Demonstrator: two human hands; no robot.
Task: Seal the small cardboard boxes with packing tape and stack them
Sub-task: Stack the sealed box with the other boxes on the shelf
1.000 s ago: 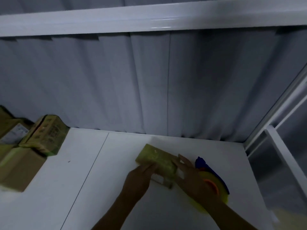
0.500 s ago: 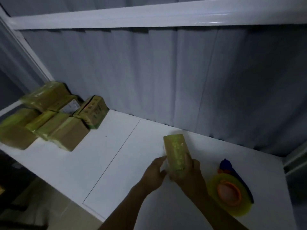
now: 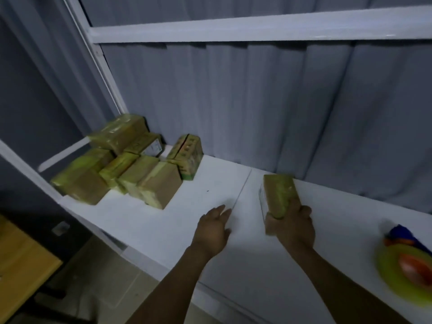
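My right hand (image 3: pixel 292 226) grips the near end of a small taped cardboard box (image 3: pixel 279 194), held lengthwise just above the white table (image 3: pixel 210 188). My left hand (image 3: pixel 214 226) hovers over the table to the left of the box with fingers straight and nothing in it. A pile of several taped boxes (image 3: pixel 131 164) sits at the table's far left corner. A tape dispenser with a yellow roll (image 3: pixel 406 267) lies at the right edge of the view, blurred.
A grey curtain (image 3: pixel 257 101) hangs behind the table under a white shelf beam (image 3: pixel 257 29). The table's left edge drops to the floor, where a yellow-topped piece of furniture (image 3: pixel 21 263) stands.
My left hand has let go of the box and moved left. The right hand alone now holds the box. The view has swung left, bringing the box pile fully in.
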